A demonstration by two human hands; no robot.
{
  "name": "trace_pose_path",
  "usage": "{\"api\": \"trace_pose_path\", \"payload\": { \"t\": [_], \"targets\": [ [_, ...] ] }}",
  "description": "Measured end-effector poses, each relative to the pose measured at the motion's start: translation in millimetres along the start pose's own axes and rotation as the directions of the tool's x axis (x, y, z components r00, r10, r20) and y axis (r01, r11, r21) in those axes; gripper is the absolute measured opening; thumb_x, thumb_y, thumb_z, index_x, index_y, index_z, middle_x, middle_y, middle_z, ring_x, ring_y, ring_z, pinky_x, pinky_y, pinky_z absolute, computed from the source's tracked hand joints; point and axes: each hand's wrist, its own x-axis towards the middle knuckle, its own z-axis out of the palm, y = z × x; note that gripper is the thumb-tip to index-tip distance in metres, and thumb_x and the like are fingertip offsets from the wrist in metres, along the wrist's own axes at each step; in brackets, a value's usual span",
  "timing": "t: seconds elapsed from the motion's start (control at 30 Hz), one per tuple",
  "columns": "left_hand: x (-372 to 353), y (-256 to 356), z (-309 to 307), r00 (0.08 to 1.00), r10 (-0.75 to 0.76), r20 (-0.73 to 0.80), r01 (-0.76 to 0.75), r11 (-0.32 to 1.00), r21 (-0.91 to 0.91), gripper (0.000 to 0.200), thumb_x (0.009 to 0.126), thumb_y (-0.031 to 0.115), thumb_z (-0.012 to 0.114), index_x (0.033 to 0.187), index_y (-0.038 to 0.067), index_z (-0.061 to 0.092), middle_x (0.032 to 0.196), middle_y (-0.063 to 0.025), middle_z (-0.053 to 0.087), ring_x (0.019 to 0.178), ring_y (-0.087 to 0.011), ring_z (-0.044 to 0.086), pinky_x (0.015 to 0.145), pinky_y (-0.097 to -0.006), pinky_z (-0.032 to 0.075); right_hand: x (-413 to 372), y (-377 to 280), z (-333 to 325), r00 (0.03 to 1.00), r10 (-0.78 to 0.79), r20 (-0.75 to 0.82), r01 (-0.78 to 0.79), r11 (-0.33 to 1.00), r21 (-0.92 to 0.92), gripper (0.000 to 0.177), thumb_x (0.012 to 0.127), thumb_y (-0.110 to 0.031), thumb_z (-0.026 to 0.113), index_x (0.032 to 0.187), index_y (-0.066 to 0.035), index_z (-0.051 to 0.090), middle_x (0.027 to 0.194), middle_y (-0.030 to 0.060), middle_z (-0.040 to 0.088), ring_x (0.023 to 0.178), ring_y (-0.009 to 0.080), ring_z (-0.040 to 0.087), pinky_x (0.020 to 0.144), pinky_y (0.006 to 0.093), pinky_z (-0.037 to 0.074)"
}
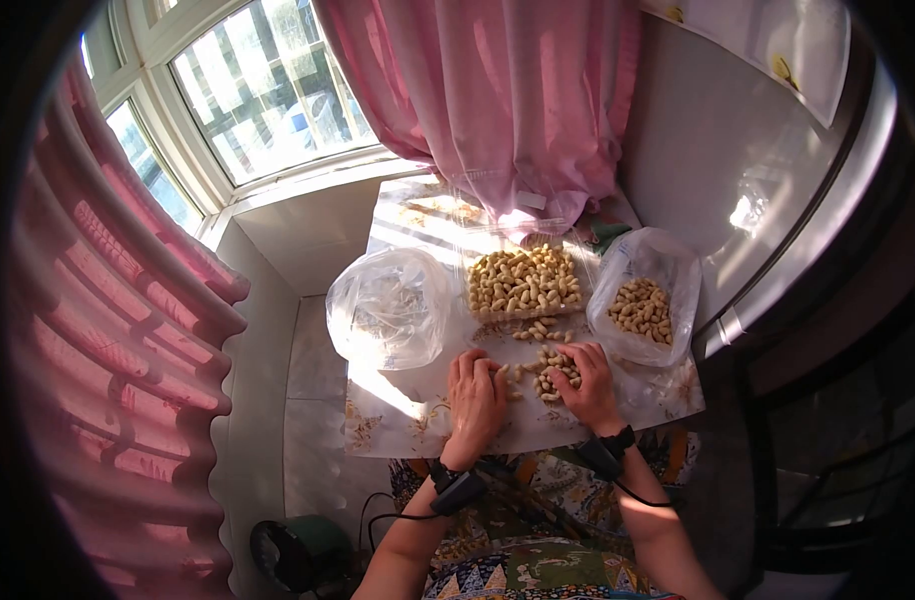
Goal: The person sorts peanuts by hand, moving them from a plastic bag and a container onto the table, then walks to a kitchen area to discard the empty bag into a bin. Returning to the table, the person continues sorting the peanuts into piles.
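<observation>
Unshelled peanuts lie in a small pile (555,374) near the front of a light-coloured table (398,405). My right hand (590,388) rests at the pile's right side, fingers curved over some peanuts. My left hand (475,400) lies palm down to the left of the pile, its fingers extended and a few peanuts beside the fingertips. Behind the pile, a clear plastic box (468,290) is filled with peanuts (523,280). More peanuts sit in a translucent bag (678,265) at the right. Another translucent bag (390,305) stands at the left, its contents unclear.
A pink curtain (508,90) hangs down to the table's back edge. Sunlit windows (273,90) are at the upper left, and a grey panel (718,150) borders the right side. Below left, a dark green round object (313,550) is on the floor.
</observation>
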Motion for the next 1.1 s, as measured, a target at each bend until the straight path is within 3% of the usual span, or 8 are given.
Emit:
{"api": "trace_pose_path", "payload": {
  "t": [0.17,0.33,0.53,0.67,0.73,0.83,1.0,1.1],
  "targets": [
    [0,-2,-2,0.999,0.034,0.02,-0.034,0.999,-0.032,0.018,0.087,0.004,0.068,0.104,0.004,0.063,0.126,-0.0162,0.059,0.122,-0.0386,0.053,0.103,-0.0485,0.043,0,-1,0,0.998,-0.052,-0.017,0.052,0.999,-0.015,0.034,0.09,-0.02,0.075,0.119,-0.004,0.067,0.116,0.0126,0.066,0.112,0.0337,0.06,0.099,0.044,0.048],
    [-1,-2,-2,0.994,0.087,0.069,-0.081,0.994,-0.076,0.024,0.084,0.001,0.069,0.105,0.008,0.063,0.128,-0.0144,0.059,0.126,-0.0382,0.052,0.104,-0.0484,0.044,-1,-12,-5,0.945,-0.307,0.112,0.319,0.941,-0.109,0.035,0.087,-0.017,0.076,0.121,-0.009,0.068,0.12,0.0095,0.065,0.116,0.0314,0.06,0.102,0.0458,0.047],
    [0,6,-7,0.965,0.22,0.139,-0.204,0.971,-0.125,0.027,0.081,-0.001,0.069,0.106,0.009,0.063,0.131,-0.0112,0.059,0.131,-0.0372,0.051,0.106,-0.0485,0.044,0,-9,-3,0.894,-0.426,0.136,0.438,0.897,-0.068,0.031,0.082,-0.015,0.081,0.112,-0.012,0.073,0.119,0.0084,0.066,0.112,0.0316,0.063,0.099,0.0471,0.049],
    [3,8,-10,0.947,0.26,0.187,-0.229,0.958,-0.173,0.028,0.081,-0.001,0.068,0.107,0.009,0.063,0.131,-0.0116,0.059,0.13,-0.0367,0.051,0.107,-0.0481,0.044,1,-11,-6,0.893,-0.427,0.144,0.441,0.894,-0.082,0.031,0.082,-0.014,0.081,0.112,-0.012,0.073,0.119,0.0083,0.065,0.113,0.032,0.063,0.1,0.0476,0.049],
    [4,9,-11,0.944,0.259,0.205,-0.224,0.958,-0.179,0.028,0.081,-0.001,0.068,0.107,0.009,0.063,0.131,-0.0117,0.059,0.13,-0.0364,0.051,0.107,-0.0479,0.044,1,-13,-5,0.9,-0.417,0.13,0.428,0.9,-0.08,0.022,0.085,-0.014,0.079,0.105,-0.01,0.071,0.119,0.0073,0.065,0.113,0.0301,0.062,0.099,0.0462,0.049],
    [3,9,-10,0.958,0.233,0.166,-0.199,0.96,-0.198,0.028,0.084,-0.001,0.067,0.11,0.008,0.061,0.127,-0.013,0.061,0.123,-0.0374,0.054,0.103,-0.0473,0.045,-2,-7,0,0.933,-0.347,0.094,0.356,0.929,-0.099,0.02,0.086,-0.013,0.079,0.103,-0.009,0.069,0.117,0.0073,0.066,0.109,0.0306,0.062,0.096,0.0448,0.049],
    [-2,-1,-3,1.0,0.027,0.001,-0.025,0.966,-0.256,0.025,0.087,-0.001,0.066,0.111,0.005,0.061,0.117,-0.0142,0.064,0.11,-0.0394,0.059,0.094,-0.0475,0.049,-1,-10,0,0.974,-0.224,-0.024,0.222,0.974,-0.051,0.018,0.088,-0.013,0.076,0.103,-0.008,0.066,0.112,0.0083,0.067,0.105,0.0318,0.062,0.092,0.0439,0.049],
    [-1,0,-7,0.996,0.077,0.039,-0.067,0.975,-0.211,0.025,0.088,0.002,0.069,0.112,0.006,0.063,0.117,-0.0132,0.064,0.111,-0.0382,0.059,0.093,-0.047,0.049,-2,-7,0,0.979,-0.201,-0.046,0.199,0.979,-0.049,0.018,0.089,-0.014,0.076,0.103,-0.008,0.066,0.111,0.0089,0.067,0.104,0.0323,0.062,0.09,0.044,0.049]
  ]
}}
